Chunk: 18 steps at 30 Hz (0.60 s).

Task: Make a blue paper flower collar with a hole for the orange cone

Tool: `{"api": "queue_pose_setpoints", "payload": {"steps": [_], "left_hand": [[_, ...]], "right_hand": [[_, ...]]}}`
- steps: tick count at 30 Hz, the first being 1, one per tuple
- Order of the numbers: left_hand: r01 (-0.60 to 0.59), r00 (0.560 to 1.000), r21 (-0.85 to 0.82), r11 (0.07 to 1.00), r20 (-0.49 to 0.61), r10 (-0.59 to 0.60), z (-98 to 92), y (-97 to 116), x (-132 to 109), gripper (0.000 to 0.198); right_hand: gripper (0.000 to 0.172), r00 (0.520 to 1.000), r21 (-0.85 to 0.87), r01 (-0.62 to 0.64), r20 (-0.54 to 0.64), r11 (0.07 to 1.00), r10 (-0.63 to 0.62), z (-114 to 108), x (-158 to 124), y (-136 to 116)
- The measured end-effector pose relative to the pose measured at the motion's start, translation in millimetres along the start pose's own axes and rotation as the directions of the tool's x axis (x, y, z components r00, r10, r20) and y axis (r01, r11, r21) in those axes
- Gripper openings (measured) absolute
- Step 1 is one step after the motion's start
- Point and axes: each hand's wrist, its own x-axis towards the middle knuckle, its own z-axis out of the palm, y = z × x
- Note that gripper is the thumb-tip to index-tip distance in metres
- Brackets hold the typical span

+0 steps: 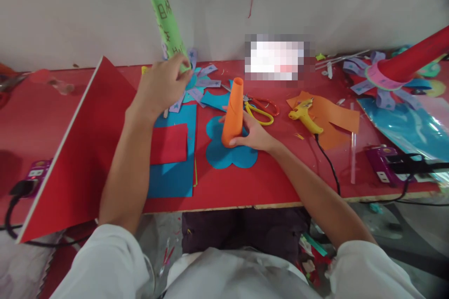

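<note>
My left hand (pixel 164 81) is closed around the lower end of a long green paper tube (pixel 161 11) with dark handwriting on it. The tube leans up and left, and paper strips with blue stars (pixel 210 83) fan out around its base. My right hand (pixel 254 134) wraps the lower part of an orange paper cone (pixel 234 110), thumb in front, some fingers hidden behind. The cone stands nearly upright, narrow end up, over a blue flower-shaped paper cutout (pixel 232 158). Whether its base touches the cutout I cannot tell.
Scissors (pixel 261 111) with red and yellow handles lie behind my right hand. A yellow glue gun (pixel 305 117) rests on orange paper (pixel 338 114), its cord trailing forward. Blue sheets (pixel 171 182) and a red piece (pixel 170 145) lie left, beside an upright red board (pixel 80 149). A red tube (pixel 417 58) leans right.
</note>
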Motion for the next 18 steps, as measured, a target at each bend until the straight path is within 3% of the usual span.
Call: {"api": "queue_pose_setpoints", "payload": {"steps": [2, 4, 6, 9, 12, 15, 18], "left_hand": [[0.149, 0.989, 0.332, 0.932, -0.054, -0.139, -13.2, -43, -5, 0.055], [0.173, 0.985, 0.367, 0.914, -0.063, -0.161, -16.7, -73, -11, 0.060], [0.071, 0.997, 0.273, 0.959, -0.025, -0.067, -12.6, -89, -13, 0.067], [-0.080, 0.991, 0.070, 0.994, 0.113, 0.072, -1.5, -97, -9, 0.067], [-0.028, 0.978, 0.059, 0.998, 0.210, 0.015, 4.0, -103, -3, 0.062], [-0.010, 0.991, 0.131, 0.991, 0.135, -0.008, -2.4, -114, 0, 0.056], [-0.100, 0.995, 0.110, 0.989, 0.007, 0.100, -17.9, -109, 7, 0.053]], "right_hand": [[0.117, 1.000, 0.022, 0.028, -0.002, 0.999, -0.028, -1, 1, 3], [0.116, 0.997, 0.053, 0.082, -0.020, 0.995, -0.081, -3, 4, 6], [0.111, 0.989, 0.085, 0.145, -0.056, 0.986, -0.140, -5, 6, 8], [0.103, 0.979, 0.080, 0.178, -0.111, 0.981, -0.169, -9, 9, 8], [0.093, 0.972, 0.050, 0.191, -0.148, 0.980, -0.182, -14, 9, 4], [0.071, 0.937, -0.009, 0.251, -0.248, 0.968, -0.245, -16, 5, -2], [0.042, 0.827, -0.225, 0.250, -0.457, 0.942, -0.328, -13, -1, -8]]}}
